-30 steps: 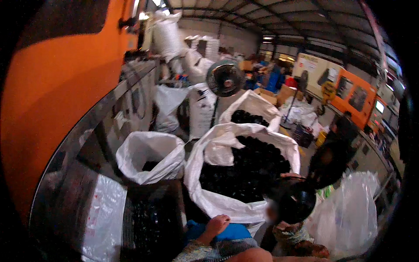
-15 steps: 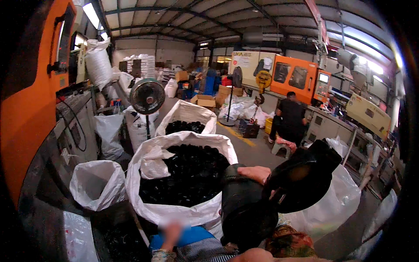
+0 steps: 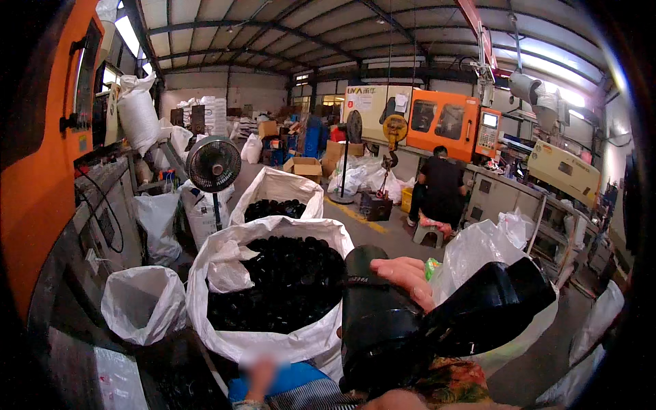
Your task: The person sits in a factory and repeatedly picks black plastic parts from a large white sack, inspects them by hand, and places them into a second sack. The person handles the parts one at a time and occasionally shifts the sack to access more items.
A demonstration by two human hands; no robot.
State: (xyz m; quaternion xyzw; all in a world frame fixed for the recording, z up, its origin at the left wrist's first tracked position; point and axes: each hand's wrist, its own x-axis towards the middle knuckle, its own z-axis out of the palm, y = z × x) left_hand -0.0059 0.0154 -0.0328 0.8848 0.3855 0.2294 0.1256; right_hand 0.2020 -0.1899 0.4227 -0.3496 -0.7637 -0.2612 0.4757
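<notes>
My right hand (image 3: 408, 277) is closed over a large glossy black plastic pipe fitting (image 3: 383, 321), its fingers lying across the top. The fitting has a thick upright barrel and a branch reaching to the right. Its lower end is cut off by the frame. My left hand (image 3: 260, 384) is low at the left, over blue cloth; its fingers are blurred and cannot be made out. Just beyond the fitting stands a white woven sack (image 3: 203, 301) with a rolled rim, full of small black plastic parts (image 3: 280, 287).
Another sack (image 3: 311, 188) of black parts stands behind it. At left are a smaller white bag (image 3: 130, 304), a fan (image 3: 213, 164) and an orange machine (image 3: 44, 137). A clear plastic bag (image 3: 471, 263) is at right. Farther off, a person (image 3: 441, 191) sits on a stool.
The fitting has turned in my right hand: its branch now points farther right and lower, and more of my fingers show. The view has shifted slightly, moving the surroundings left.
</notes>
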